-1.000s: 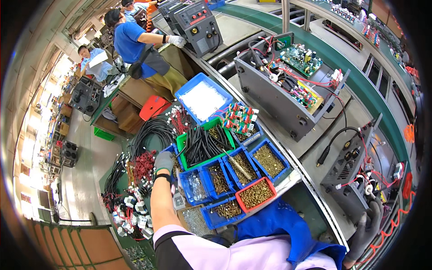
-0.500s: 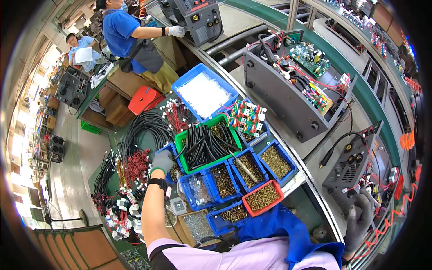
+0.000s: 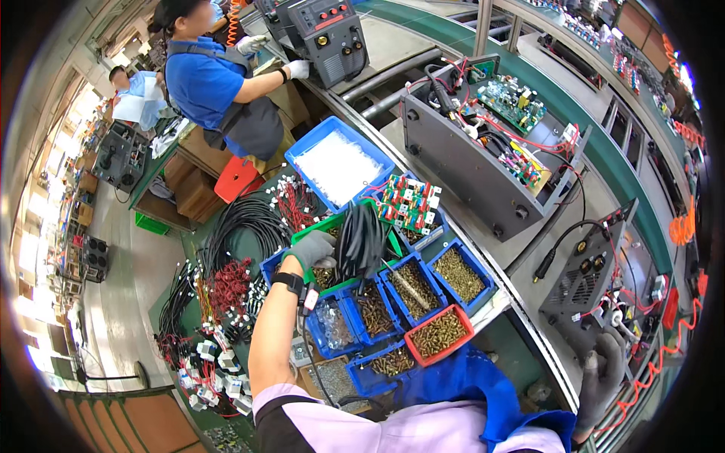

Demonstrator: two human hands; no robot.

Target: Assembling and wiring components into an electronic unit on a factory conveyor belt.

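My left hand (image 3: 313,249), in a grey glove, reaches into the left side of a green bin (image 3: 394,243). Its fingers meet the left edge of a bunch of black tubes (image 3: 361,240), and the fingertips are partly hidden, so a grip cannot be made out. Brass-coloured fittings (image 3: 325,277) show in the bin below the hand. At the far right, my gloved right hand (image 3: 602,370) is beside a dark panel with round sockets (image 3: 585,279). Its thumb stands apart from half-bent fingers, and nothing shows in it.
Blue bins (image 3: 462,275) and a red bin (image 3: 442,336) hold small brass parts. Behind are a blue tray of white pieces (image 3: 340,162) and stacked circuit boards (image 3: 410,202). An opened machine (image 3: 472,162) stands on the conveyor. A co-worker (image 3: 208,83) handles another machine (image 3: 325,45).
My left hand has moved right, from a blue bin into the green bin. The spread tubes are now bunched toward its right side. My right hand has barely moved.
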